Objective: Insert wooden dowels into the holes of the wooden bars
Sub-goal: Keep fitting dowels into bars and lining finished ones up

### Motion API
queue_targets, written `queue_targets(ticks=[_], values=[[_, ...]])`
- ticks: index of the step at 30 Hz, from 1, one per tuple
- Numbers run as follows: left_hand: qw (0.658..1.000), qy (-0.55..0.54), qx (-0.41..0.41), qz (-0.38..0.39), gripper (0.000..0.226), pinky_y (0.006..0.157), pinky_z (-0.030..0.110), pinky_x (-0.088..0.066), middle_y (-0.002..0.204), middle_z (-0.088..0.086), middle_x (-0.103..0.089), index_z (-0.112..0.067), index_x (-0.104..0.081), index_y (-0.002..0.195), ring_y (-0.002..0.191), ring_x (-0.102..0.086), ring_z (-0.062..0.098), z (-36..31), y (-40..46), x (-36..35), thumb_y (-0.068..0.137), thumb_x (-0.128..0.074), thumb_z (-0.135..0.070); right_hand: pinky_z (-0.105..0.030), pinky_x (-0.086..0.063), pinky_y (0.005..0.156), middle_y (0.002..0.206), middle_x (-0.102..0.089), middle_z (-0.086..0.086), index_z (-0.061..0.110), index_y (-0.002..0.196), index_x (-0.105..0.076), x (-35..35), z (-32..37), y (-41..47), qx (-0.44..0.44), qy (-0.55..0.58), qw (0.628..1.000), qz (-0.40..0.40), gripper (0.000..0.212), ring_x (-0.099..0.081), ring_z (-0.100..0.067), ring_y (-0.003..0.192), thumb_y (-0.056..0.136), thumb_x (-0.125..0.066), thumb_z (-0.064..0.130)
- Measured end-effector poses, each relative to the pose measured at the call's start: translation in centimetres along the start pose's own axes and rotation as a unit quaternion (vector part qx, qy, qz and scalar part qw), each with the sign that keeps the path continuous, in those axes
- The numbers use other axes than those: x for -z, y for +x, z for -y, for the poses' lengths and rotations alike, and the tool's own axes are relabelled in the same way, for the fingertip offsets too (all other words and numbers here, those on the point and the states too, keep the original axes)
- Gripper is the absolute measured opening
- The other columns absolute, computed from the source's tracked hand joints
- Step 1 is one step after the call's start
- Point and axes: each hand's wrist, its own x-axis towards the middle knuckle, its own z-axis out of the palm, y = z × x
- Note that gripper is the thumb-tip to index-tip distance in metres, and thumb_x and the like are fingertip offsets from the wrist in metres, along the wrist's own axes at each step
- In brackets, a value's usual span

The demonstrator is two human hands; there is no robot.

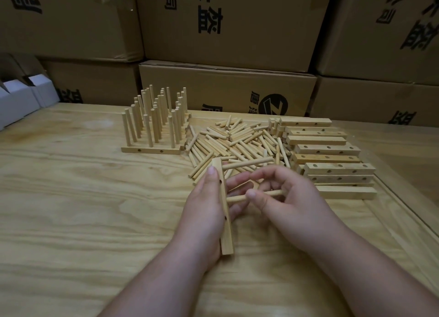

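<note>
The left hand [204, 205] grips a pale drilled wooden bar [225, 212] on edge; the right hand [282, 198] pinches a thin round wooden dowel [240, 197] at its side. Beyond lies a loose dowel heap [235, 141] on the light wooden desk [83, 198], with stacked undrilled-side bars [327, 150] far right.

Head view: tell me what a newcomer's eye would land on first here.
First, the two hands at center: the left hand holds a wooden bar on edge while the right hand pinches a dowel against its side. Behind them lies a loose heap of dowels, with finished bars bristling with upright dowels to its left and a stack of empty drilled bars to its right.
</note>
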Motion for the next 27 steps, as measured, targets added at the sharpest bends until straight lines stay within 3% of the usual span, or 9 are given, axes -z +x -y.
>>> queue_targets(ticks=[4, 9, 13, 18, 23, 27], values=[[0.998, -0.046, -0.014, -0.027, 0.038, 0.082, 0.041, -0.059, 0.107, 0.007, -0.078, -0.027, -0.049, 0.129, 0.102, -0.074, 0.026, 0.2, 0.3, -0.1, 0.109, -0.025, -0.048, -0.028, -0.059, 0.062, 0.083, -0.076, -0.004, 0.029, 0.091, -0.075, 0.5, 0.2, 0.3, -0.058, 0.127, 0.988, -0.069, 0.005, -0.070, -0.022, 0.061, 0.090, -0.070, 0.027], [0.991, -0.127, 0.035, -0.025, 0.047, 0.087, 0.044, -0.053, 0.111, 0.012, -0.076, -0.027, -0.052, 0.133, 0.104, -0.074, 0.025, -0.2, 0.2, -0.3, 0.107, -0.024, -0.053, -0.032, -0.059, 0.066, 0.086, -0.076, -0.008, 0.024, 0.090, -0.078, 0.6, 0.9, 0.5, -0.076, 0.136, 0.982, -0.104, 0.010, -0.069, -0.022, 0.064, 0.088, -0.071, 0.031], [0.981, -0.172, 0.080, -0.036, 0.058, 0.077, 0.040, -0.055, 0.110, 0.017, -0.076, -0.017, -0.058, 0.130, 0.099, -0.074, 0.030, -0.7, 0.3, -0.4, 0.104, -0.027, -0.058, -0.031, -0.061, 0.063, 0.081, -0.076, -0.006, 0.030, 0.089, -0.078, 1.1, 2.9, 1.7, -0.045, 0.087, 0.984, -0.152, 0.011, -0.070, -0.020, 0.063, 0.091, -0.069, 0.025], [0.980, -0.173, 0.092, -0.029, 0.060, 0.075, 0.037, -0.054, 0.112, 0.019, -0.075, -0.014, -0.063, 0.122, 0.095, -0.071, 0.030, -0.8, 0.3, -0.4, 0.103, -0.026, -0.057, -0.026, -0.059, 0.058, 0.078, -0.075, 0.003, 0.028, 0.083, -0.076, 0.3, 6.7, 5.6, 0.011, -0.027, 0.994, -0.105, 0.015, -0.071, -0.014, 0.064, 0.095, -0.067, 0.027], [0.985, -0.166, 0.030, -0.023, 0.059, 0.070, 0.034, -0.056, 0.112, 0.013, -0.076, -0.019, -0.067, 0.122, 0.092, -0.073, 0.025, -1.1, 0.1, -0.4, 0.083, -0.048, -0.060, -0.048, -0.064, 0.063, 0.076, -0.075, 0.003, 0.025, 0.083, -0.077, -0.3, 8.2, 7.7, 0.019, -0.081, 0.995, -0.060, 0.014, -0.072, -0.013, 0.064, 0.093, -0.069, 0.032], [0.991, -0.120, -0.016, -0.051, 0.020, 0.064, 0.031, -0.055, 0.102, 0.010, -0.078, -0.022, -0.072, 0.103, 0.081, -0.071, 0.020, -0.5, 0.1, -0.4, 0.101, -0.055, -0.031, -0.044, -0.063, 0.066, 0.080, -0.076, 0.002, 0.034, 0.089, -0.077, -0.7, 6.7, 7.3, -0.009, -0.031, 0.997, -0.063, 0.018, -0.071, -0.016, 0.065, 0.096, -0.062, 0.043]])
